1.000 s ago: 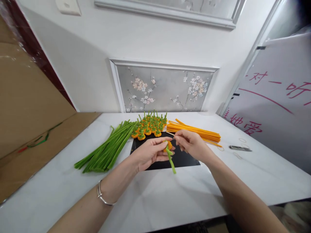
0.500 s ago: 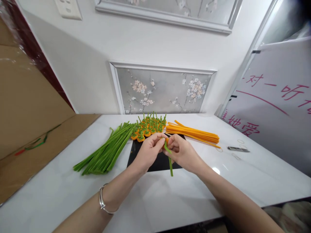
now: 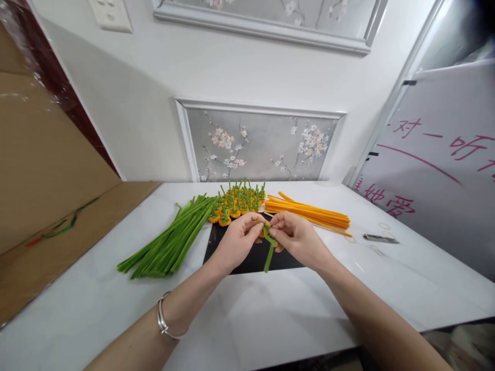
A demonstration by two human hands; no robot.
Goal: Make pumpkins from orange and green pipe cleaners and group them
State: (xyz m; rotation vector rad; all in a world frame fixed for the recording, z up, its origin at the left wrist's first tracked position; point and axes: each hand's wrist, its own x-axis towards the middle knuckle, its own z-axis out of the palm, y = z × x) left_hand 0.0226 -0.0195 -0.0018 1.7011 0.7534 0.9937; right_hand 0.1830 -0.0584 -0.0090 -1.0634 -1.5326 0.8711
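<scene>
My left hand (image 3: 244,236) and my right hand (image 3: 296,237) meet over a black mat (image 3: 247,264), both closed in a pinch. Between the fingertips is a small orange pipe-cleaner piece, mostly hidden by the fingers. A green pipe cleaner (image 3: 269,257) is bent around it, one end hanging down below the hands. My left fingers grip the orange piece with the green at its top, while my right thumb and fingers pinch the green pipe cleaner. Just behind the hands stand several orange pipe-cleaner pieces with green tops and upright stems (image 3: 235,202).
A bundle of green pipe cleaners (image 3: 170,239) lies left, and orange pipe cleaners (image 3: 309,211) lie right. Farther right are nail clippers (image 3: 381,238) and rubber bands (image 3: 384,226). Cardboard (image 3: 50,154) stands at the left, a written-on white board (image 3: 433,154) at the right.
My right hand has turned and shifted slightly right, its fingers now at the top of the orange piece. The hanging green end has swung left and up a little.
</scene>
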